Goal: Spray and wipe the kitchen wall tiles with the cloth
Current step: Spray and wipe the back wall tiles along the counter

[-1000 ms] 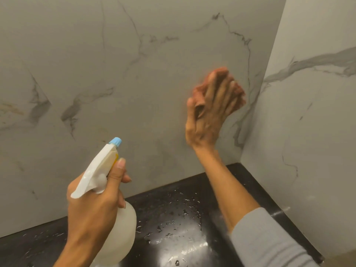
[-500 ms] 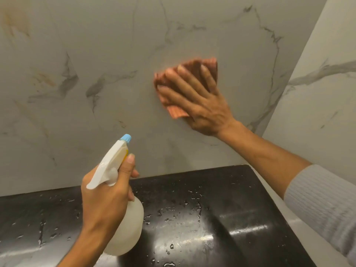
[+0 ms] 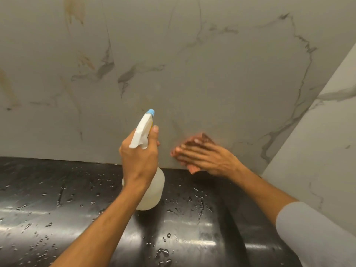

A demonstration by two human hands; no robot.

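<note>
Right grip [image 3: 208, 158], flat on cloth [image 3: 193, 168], dropped toward counter [image 3: 77, 199] (0.5 s); left grip [image 3: 138, 157] clasps bottle [image 3: 152, 191].

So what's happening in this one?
A person is cleaning a marble-look tiled wall above a wet black counter. The right hand presses an orange cloth flat against the tiles, low down near the counter edge. The left hand holds a white spray bottle upright, nozzle toward the wall. Brownish stains show on the upper left tiles.
</note>
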